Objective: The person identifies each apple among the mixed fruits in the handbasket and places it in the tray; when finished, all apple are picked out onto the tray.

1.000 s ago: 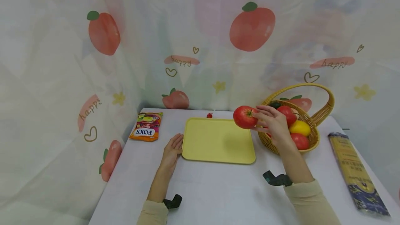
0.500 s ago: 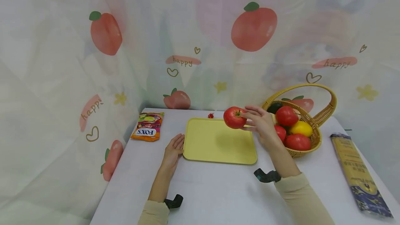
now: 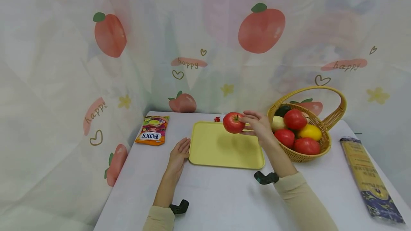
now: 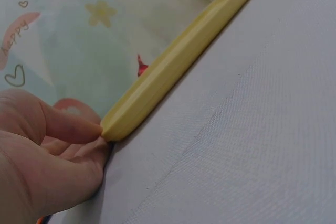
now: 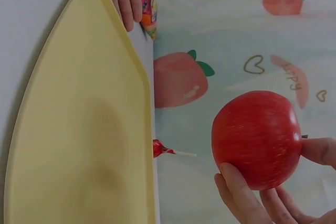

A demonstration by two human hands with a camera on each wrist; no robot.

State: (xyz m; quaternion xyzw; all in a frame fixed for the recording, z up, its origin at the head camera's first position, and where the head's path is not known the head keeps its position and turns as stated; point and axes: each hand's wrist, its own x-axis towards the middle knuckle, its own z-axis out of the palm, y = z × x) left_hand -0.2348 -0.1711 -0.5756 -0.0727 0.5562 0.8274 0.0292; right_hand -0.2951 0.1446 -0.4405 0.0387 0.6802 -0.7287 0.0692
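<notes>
In the head view my right hand [image 3: 259, 126] grips a red apple [image 3: 233, 123] above the right half of a yellow tray [image 3: 208, 149]. The right wrist view shows the thumb by the apple's stem and fingertips on its opposite side; the apple's shadow falls on the tray. My left hand [image 3: 177, 155] is at the tray's left edge, and in the left wrist view its thumb [image 4: 79, 129] meets the tray corner [image 4: 118, 127] with other fingers lower, partly hidden.
A wicker basket [image 3: 324, 149] with several red fruits, a lemon [image 3: 310, 132] and a dark green fruit [image 3: 283, 111] stands right of the tray. A Fox's candy bag [image 3: 152, 130] lies left, a red lollipop [image 3: 217, 119] behind, and a long noodle-like packet [image 3: 370, 177] far right.
My right hand has carried the apple leftward from beside the basket to over the tray, lowering it slightly most recently. The left hand stays at the tray's edge.
</notes>
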